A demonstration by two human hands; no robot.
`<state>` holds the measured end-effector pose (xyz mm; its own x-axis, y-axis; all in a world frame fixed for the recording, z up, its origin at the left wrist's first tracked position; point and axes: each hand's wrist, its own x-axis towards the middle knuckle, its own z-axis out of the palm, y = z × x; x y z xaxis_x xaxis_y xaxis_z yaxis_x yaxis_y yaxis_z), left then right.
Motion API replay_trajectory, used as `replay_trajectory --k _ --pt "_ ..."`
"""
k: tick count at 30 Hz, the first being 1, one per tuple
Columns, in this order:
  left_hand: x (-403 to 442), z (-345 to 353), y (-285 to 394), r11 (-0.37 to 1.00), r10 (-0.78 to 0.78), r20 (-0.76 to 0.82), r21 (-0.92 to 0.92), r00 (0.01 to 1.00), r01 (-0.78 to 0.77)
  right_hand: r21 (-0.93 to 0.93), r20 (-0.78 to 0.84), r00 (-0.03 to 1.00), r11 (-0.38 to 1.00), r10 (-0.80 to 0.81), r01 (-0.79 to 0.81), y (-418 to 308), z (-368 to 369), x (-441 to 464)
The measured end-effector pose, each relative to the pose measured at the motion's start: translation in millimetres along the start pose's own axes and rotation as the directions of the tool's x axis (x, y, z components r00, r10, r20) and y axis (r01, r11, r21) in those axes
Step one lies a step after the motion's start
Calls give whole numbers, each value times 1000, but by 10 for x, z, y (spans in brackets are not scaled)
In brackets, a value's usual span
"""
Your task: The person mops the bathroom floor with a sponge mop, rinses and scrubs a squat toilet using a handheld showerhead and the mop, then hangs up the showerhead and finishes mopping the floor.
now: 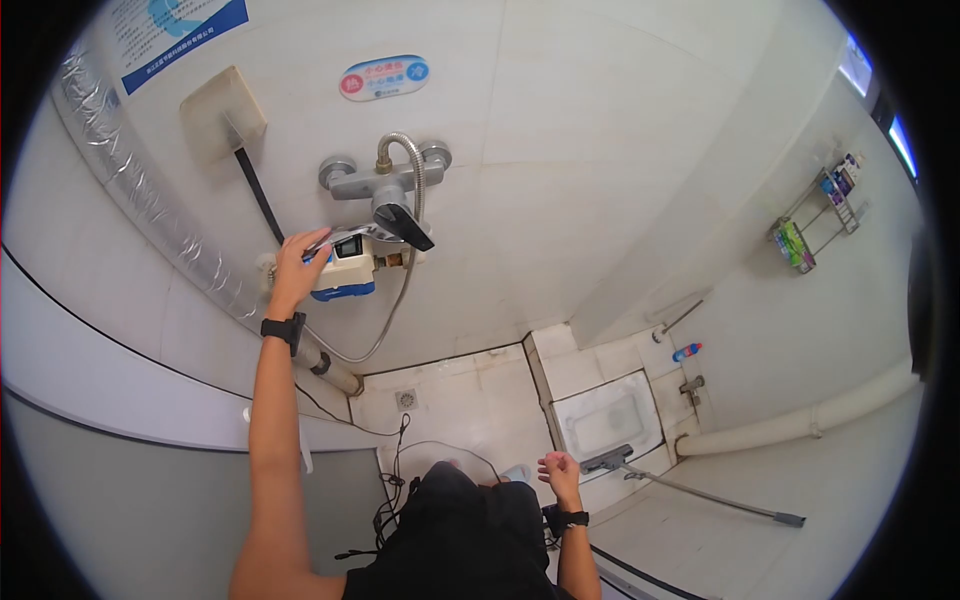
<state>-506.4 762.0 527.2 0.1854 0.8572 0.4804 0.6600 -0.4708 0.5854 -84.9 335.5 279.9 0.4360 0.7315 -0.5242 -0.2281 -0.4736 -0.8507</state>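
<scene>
Hanging beside black clothing (455,540), the right hand (560,478) is half-curled; whether its fingertips meet, I cannot tell. Farther out, the left hand (300,268) bends its fingers over the side of a white-and-blue meter (345,277), its exact grip unclear. The meter sits just below a chrome mixer (385,180). Above, an oval sign (384,78) reads 热 in red, 冷 in blue; a poster's blue band (185,46) ends 有限公司. Packets (793,246) on the far shelf (848,215) have illegible print.

1 head camera (round view), facing forward and down, wall (600,150) beyond left hand (297,268).
</scene>
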Motion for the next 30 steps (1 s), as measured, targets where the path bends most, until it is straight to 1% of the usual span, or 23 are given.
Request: replay_trajectory --k 1,3,4,6,10,12,13,14,15,16,18,19,20,23,25,27,28,30 --pt "-9 -11 12 1000 -3 6 4 1000 3 1 2 1000 1000 7 -7 -4 31 0" --pt "-35 -10 46 987 109 -1 117 994 -108 -42 31 999 999 -30 31 -29 66 10" --pt "-48 -7 66 987 107 0 117 994 -106 -53 38 999 998 -29 31 -35 82 6" --pt "-76 -6 101 973 138 -32 193 990 -130 -71 50 998 997 -28 31 -53 107 -1" --pt "-117 -19 133 967 125 -66 230 990 -107 -118 79 996 992 -44 53 -29 117 12" --pt "-156 -25 150 954 114 -126 291 986 -73 -126 82 996 990 -47 57 -18 106 -4" --pt "-182 -10 160 953 110 -131 297 985 -67 -132 89 995 989 -52 64 -27 117 6" --pt "-223 22 196 931 107 -154 363 982 -45 -134 102 993 989 -52 66 -26 125 7" --pt "-280 52 235 904 104 -177 428 979 -19 -135 83 995 989 -51 62 -21 124 -9" --pt "-369 90 335 899 96 -184 439 978 -5 -138 64 997 989 -49 57 -18 125 -25" --pt "-549 229 577 895 161 -174 440 972 -69 -167 73 996 984 -45 57 -5 129 -26" --pt "-597 292 641 891 152 -180 450 972 -56 -188 61 997 981 -42 52 15 140 -29" --pt "-654 362 683 906 153 -194 419 969 -59 -196 74 997 979 -37 51 39 146 -40" --pt "-775 454 748 931 131 -218 363 967 -44 -237 133 989 967 -61 92 64 123 -38" --pt "-836 456 751 942 116 -229 334 967 -33 -227 146 985 966 -90 122 100 120 -47" --pt "-911 456 757 951 93 -168 308 981 -37 -248 136 987 961 -87 119 156 120 -36" --pt "-966 484 726 952 87 -171 306 981 -31 -257 136 985 957 -105 137 195 111 -25" --pt "-1109 573 633 968 42 -120 249 992 -11 -275 133 983 949 -124 157 281 80 -10"
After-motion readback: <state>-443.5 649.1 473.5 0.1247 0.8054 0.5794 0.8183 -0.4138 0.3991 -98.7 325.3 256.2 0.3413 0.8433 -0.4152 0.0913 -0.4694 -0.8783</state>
